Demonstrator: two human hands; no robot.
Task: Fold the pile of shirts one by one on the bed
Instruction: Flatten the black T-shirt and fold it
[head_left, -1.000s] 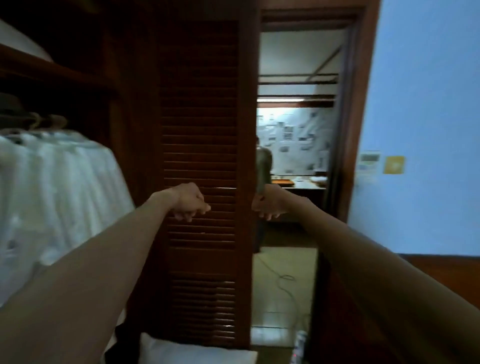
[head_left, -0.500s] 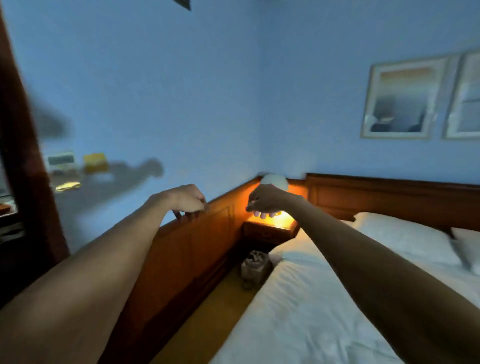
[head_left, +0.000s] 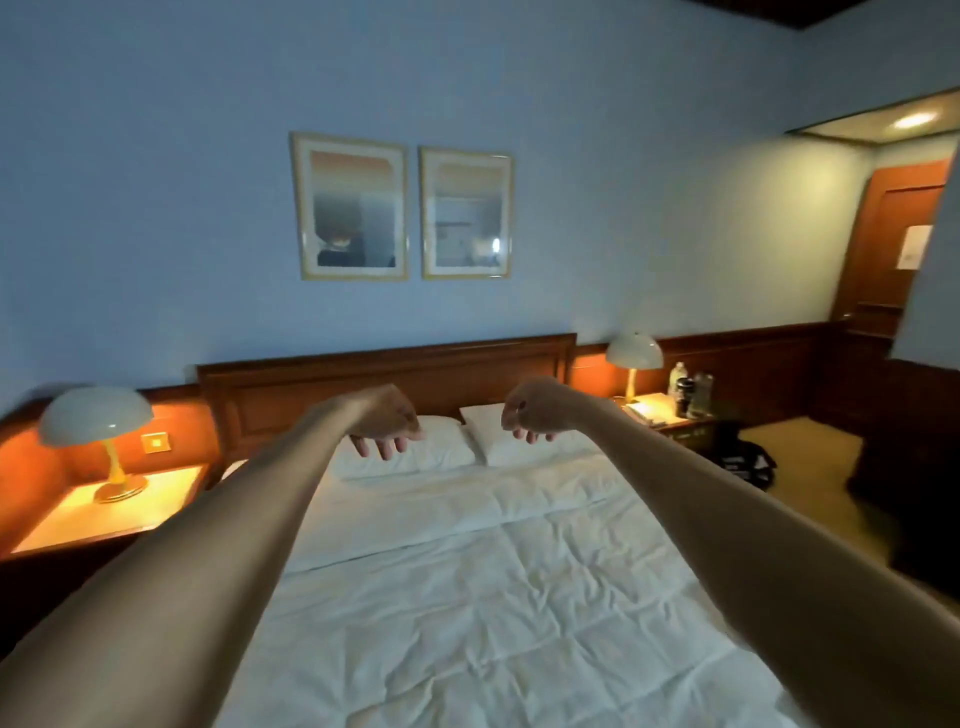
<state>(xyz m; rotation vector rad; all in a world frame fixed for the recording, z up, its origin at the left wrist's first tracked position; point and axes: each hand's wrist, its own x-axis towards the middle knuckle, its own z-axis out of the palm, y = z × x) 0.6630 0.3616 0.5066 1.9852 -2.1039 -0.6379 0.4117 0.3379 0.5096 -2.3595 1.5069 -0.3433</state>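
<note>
Fingers (head_left: 387, 447) hang loose, holding nothing | both hands (left (head_left: 387, 421), right (head_left: 535, 410)) above bed (head_left: 467, 597)

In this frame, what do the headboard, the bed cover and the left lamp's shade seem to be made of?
headboard: looks like stained, semi-gloss wood, reddish-brown with moulded panels.
bed cover: white woven cloth, probably cotton, matte and finely creased.
left lamp's shade: smooth pale dome, glass or painted metal; the look leaves it open.
</note>
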